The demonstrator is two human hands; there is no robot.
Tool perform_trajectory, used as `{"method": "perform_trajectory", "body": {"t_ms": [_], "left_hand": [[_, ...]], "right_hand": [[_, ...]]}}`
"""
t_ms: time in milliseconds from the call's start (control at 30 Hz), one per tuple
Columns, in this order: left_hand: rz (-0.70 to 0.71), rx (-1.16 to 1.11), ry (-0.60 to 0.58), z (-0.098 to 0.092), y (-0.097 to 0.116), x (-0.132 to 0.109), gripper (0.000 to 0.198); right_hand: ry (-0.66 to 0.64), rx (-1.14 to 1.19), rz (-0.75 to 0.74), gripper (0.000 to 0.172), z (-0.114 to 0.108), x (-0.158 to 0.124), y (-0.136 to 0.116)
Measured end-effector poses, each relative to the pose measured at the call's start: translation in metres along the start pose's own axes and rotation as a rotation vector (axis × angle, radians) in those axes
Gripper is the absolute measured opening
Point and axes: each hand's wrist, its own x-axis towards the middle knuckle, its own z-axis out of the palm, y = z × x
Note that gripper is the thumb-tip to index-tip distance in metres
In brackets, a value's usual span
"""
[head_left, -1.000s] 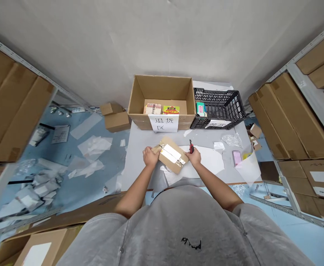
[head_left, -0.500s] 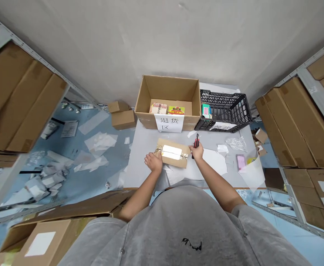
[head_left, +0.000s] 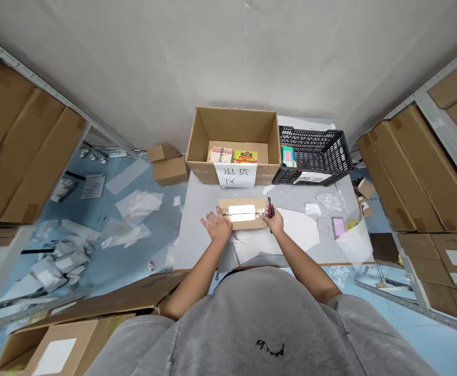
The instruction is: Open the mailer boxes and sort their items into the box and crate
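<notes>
A small cardboard box (head_left: 248,224) with a white label and shiny tape lies on the grey table, its long side roughly parallel to the front edge. My left hand (head_left: 217,226) rests at the box's left end with fingers spread. In my right hand (head_left: 275,221) is a red and black box cutter (head_left: 271,208), tip pointing away from me. That hand is at the right end of the small box and its fingers appear to touch it. Whether the blade is out is too small to tell.
Behind stands a large open carton (head_left: 199,171) with packaged goods inside. To its right is a black plastic crate (head_left: 336,176). Paper, clear wrap (head_left: 330,201) and a pink item (head_left: 338,228) lie on the table's right. Carton-filled shelves flank both sides; paper scraps litter the left floor.
The small box has turned so that it lies straighter along the table. My left hand's fingers have spread. My right hand still holds the cutter and has shifted slightly toward me.
</notes>
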Motion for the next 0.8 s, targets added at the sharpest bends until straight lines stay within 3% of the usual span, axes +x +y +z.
{"method": "perform_trajectory", "body": {"t_ms": [100, 233, 367, 433, 600, 800], "left_hand": [[0.265, -0.070, -0.022, -0.002, 0.020, 0.018, 0.093], [0.518, -0.145, -0.149, 0.003, 0.051, 0.048, 0.080], [0.559, -0.160, -0.185, 0.014, 0.071, 0.069, 0.070], [0.597, -0.195, -0.202, 0.019, 0.075, 0.074, 0.070], [0.677, -0.217, -0.242, 0.028, 0.080, 0.079, 0.067], [0.697, -0.118, -0.289, 0.027, 0.087, 0.091, 0.065]], "right_hand": [[-0.080, 0.118, -0.045, 0.048, -0.003, 0.029, -0.018], [-0.136, 0.159, -0.090, 0.051, -0.008, 0.048, -0.038], [0.035, -0.060, -0.034, 0.032, -0.007, 0.028, -0.041], [0.104, -0.037, 0.013, 0.028, -0.002, 0.009, -0.036], [-0.061, 0.285, 0.232, 0.034, 0.017, -0.025, -0.032], [-0.164, 0.375, 0.393, 0.037, 0.032, -0.019, -0.048]]}}
